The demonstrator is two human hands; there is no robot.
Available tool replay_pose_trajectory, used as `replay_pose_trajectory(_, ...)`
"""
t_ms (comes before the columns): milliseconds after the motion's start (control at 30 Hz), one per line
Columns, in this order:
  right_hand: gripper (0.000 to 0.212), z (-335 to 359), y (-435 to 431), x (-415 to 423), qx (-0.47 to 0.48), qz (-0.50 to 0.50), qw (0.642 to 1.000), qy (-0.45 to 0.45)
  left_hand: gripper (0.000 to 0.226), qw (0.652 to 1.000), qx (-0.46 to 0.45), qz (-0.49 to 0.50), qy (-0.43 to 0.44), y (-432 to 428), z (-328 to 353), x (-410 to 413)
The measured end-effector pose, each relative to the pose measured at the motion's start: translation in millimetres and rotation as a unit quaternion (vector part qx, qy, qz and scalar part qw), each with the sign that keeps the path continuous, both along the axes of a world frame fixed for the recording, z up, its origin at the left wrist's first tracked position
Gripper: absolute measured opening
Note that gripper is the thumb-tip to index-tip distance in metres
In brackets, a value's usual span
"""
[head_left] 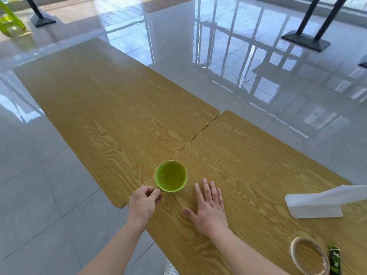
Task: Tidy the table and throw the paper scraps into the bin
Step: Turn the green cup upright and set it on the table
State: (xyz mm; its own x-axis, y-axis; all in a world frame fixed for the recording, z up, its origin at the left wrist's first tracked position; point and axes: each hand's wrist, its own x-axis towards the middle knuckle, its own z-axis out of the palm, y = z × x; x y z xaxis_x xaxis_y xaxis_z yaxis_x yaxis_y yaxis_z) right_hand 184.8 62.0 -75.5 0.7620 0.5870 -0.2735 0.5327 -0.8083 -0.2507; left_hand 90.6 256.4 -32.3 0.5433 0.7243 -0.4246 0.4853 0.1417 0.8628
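Note:
A green cup [171, 176] stands upright on the wooden table [248, 147], right by the seam between the two tabletops. My left hand [144, 202] pinches the cup's handle at its near-left side. My right hand [210, 207] lies flat on the table just right of the cup, fingers spread, holding nothing. A white sheet of paper [319, 201] lies partly lifted near the table's right edge. No bin is in view.
A roll of tape [308, 256] and a small green packet [335, 260] lie at the near right corner. A second wooden tabletop [111, 92] extends to the far left. Black stand bases [305, 39] rest on the glossy floor beyond. A white shoe [170, 268] shows below the table edge.

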Motion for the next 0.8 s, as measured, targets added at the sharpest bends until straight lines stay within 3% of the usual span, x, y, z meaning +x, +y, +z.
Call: replay_pose_trajectory(800, 0.093, -5, 1, -1, -0.045, 0.026, 0.999, -0.016, 0.009, 1.0, 0.007, 0.028, 0.008, 16, -13, -3)
